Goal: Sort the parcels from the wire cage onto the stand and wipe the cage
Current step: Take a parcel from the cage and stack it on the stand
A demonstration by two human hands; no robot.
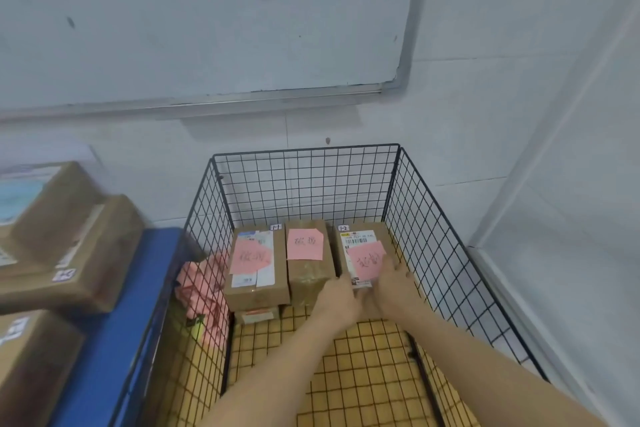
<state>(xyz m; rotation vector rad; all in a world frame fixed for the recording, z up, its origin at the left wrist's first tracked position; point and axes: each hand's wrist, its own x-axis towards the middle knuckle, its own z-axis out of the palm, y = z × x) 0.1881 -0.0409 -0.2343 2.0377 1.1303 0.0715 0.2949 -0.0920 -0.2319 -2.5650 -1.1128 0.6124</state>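
Both hands, left hand (337,295) and right hand (393,279), grasping right parcel (363,253) low in wire cage (450,253). Stiff cardboard, probably light; best held by both sides.

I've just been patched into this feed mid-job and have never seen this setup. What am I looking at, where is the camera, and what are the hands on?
There is no machine here: a person works with two bare hands, and the single picture comes from a wide-angle camera on their head, looking forward and down.

Both arms reach into a black wire cage standing in a corner. At its far end lie three brown parcels side by side, each with a pink note on top: the left parcel, the middle parcel and the right parcel. Another box sits under the left one.

The left hand and the right hand rest on the right parcel's near end; it is not lifted yet. A pink cloth hangs at the cage's left side. Outside, to the left, more boxes sit on a blue surface.
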